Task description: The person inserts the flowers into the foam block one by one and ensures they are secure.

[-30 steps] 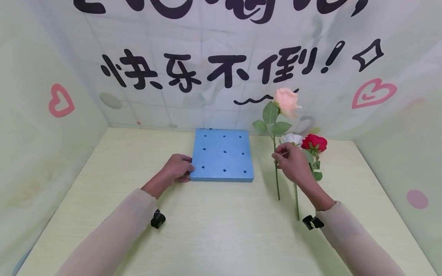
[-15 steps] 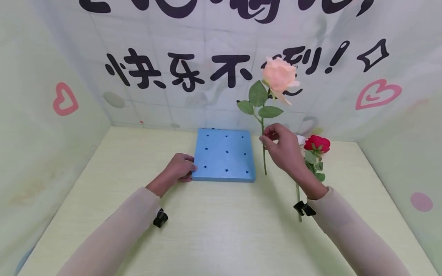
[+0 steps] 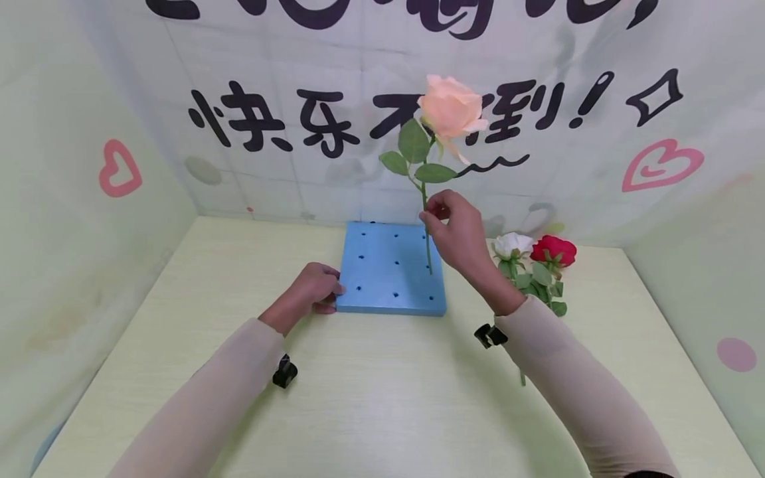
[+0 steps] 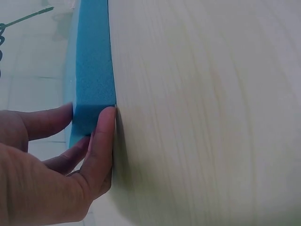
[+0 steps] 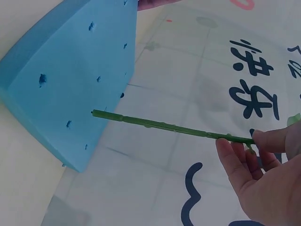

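Note:
My right hand (image 3: pixel 461 231) pinches a pink artificial rose (image 3: pixel 451 108) by its green stem, between thumb and fingers. The rose is upright, its bloom before the back wall. In the right wrist view the cut end of the stem (image 5: pixel 164 126) points at a blue foam board (image 5: pixel 56 103) and looks apart from it. This square board has several small holes in its top and lies flat on the table. My left hand (image 3: pixel 311 289) grips the board's near left edge; in the left wrist view its thumb is on the top face and a fingertip at the bottom edge.
A white rose (image 3: pixel 512 245) and a red rose (image 3: pixel 553 250) lie on the table (image 3: pixel 358 392) right of the board, their stems partly behind my right arm. A printed cloth wall (image 3: pixel 287 189) stands close behind the board.
My right hand has lifted the pink rose and carried it leftward, from beside the other roses to over the board's right side. The left hand keeps its grip on the board.

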A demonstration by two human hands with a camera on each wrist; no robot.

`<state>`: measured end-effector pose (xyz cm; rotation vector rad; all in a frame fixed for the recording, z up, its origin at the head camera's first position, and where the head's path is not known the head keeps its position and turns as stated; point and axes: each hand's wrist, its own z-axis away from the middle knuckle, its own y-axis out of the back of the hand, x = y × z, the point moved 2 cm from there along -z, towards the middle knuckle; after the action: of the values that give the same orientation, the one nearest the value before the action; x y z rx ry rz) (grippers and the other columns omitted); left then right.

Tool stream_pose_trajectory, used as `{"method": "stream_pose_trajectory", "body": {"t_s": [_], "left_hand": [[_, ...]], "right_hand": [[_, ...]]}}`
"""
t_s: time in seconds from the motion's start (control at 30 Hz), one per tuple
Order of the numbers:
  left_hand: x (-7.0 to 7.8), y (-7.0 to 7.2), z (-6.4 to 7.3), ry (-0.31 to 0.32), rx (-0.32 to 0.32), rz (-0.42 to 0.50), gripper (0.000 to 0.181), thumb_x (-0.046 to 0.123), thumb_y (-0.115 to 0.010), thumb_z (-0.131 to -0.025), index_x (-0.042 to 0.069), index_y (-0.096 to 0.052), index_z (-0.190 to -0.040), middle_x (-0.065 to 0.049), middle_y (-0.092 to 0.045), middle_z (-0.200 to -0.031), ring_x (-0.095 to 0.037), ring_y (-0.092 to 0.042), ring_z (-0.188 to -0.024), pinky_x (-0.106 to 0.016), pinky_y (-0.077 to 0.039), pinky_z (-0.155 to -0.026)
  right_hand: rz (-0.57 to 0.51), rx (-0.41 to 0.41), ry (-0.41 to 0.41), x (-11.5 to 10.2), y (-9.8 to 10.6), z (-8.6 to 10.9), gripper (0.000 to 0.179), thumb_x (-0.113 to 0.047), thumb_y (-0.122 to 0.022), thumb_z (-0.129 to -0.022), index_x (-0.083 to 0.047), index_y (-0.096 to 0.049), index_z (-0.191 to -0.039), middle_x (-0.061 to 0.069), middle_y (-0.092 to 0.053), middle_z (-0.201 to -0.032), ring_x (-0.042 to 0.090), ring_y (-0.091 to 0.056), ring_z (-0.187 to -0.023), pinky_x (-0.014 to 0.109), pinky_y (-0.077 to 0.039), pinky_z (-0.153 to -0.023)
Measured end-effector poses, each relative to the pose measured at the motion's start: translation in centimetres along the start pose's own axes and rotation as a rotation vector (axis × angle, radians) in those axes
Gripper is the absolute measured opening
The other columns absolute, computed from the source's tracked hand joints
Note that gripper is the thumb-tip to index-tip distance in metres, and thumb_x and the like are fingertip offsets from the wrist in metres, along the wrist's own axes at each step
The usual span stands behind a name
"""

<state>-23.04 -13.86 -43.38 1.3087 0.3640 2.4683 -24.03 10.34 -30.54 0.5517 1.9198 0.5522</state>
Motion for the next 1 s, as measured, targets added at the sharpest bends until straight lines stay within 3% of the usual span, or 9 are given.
{"method": "stream_pose_trajectory", "body": {"t_s": [0.13, 0.3, 0.6, 0.8, 1.0], "left_hand": [[0.0, 0.1, 0.0, 0.011, -0.018, 0.017, 0.042, 0.004, -0.059, -0.085, 0.003, -0.048, -0.125, -0.017, -0.054, -0.093, -0.023, -0.054, -0.069, -0.033, -0.054, -0.057], [0.0, 0.2, 0.1, -0.001, -0.043, 0.040, 0.043, 0.003, -0.059, -0.084, 0.002, -0.048, -0.126, -0.017, -0.054, -0.088, -0.023, -0.053, -0.068, -0.033, -0.054, -0.058], [0.1, 0.4, 0.1, 0.019, -0.039, 0.031, 0.042, 0.003, -0.058, -0.085, 0.003, -0.049, -0.126, -0.017, -0.053, -0.092, -0.024, -0.053, -0.071, -0.033, -0.054, -0.059], [0.0, 0.4, -0.3, 0.038, -0.027, 0.038, 0.039, 0.004, -0.059, -0.085, 0.004, -0.051, -0.123, -0.017, -0.054, -0.093, -0.025, -0.054, -0.074, -0.032, -0.054, -0.058], [0.0, 0.5, -0.4, 0.042, -0.030, 0.045, 0.040, 0.004, -0.060, -0.085, 0.004, -0.050, -0.123, -0.017, -0.054, -0.094, -0.025, -0.054, -0.074, -0.032, -0.054, -0.058]], "right_hand": [[-0.037, 0.006, -0.036, 0.1, -0.6, -0.8, 0.016, -0.017, -0.060, -0.087, -0.005, -0.056, -0.096, 0.005, -0.056, -0.088, 0.017, -0.053, -0.081, 0.029, -0.047, -0.067], [-0.195, -0.011, -0.107, 0.7, -1.3, -1.6, 0.015, -0.015, -0.060, -0.088, -0.004, -0.056, -0.096, 0.007, -0.055, -0.090, 0.016, -0.055, -0.082, 0.028, -0.053, -0.066], [-0.364, -0.018, -0.171, 0.7, -2.2, -2.8, 0.016, -0.012, -0.063, -0.086, -0.001, -0.056, -0.096, 0.011, -0.055, -0.088, 0.025, -0.057, -0.083, 0.033, -0.054, -0.067], [-0.429, -0.003, -0.168, 0.3, -2.9, -3.8, 0.017, -0.011, -0.063, -0.086, -0.001, -0.055, -0.096, 0.011, -0.055, -0.089, 0.027, -0.056, -0.085, 0.036, -0.053, -0.071], [-0.418, 0.044, -0.122, -0.5, -4.2, -4.5, 0.015, -0.013, -0.064, -0.085, -0.004, -0.056, -0.095, 0.009, -0.057, -0.087, 0.023, -0.057, -0.082, 0.028, -0.054, -0.067]]}}
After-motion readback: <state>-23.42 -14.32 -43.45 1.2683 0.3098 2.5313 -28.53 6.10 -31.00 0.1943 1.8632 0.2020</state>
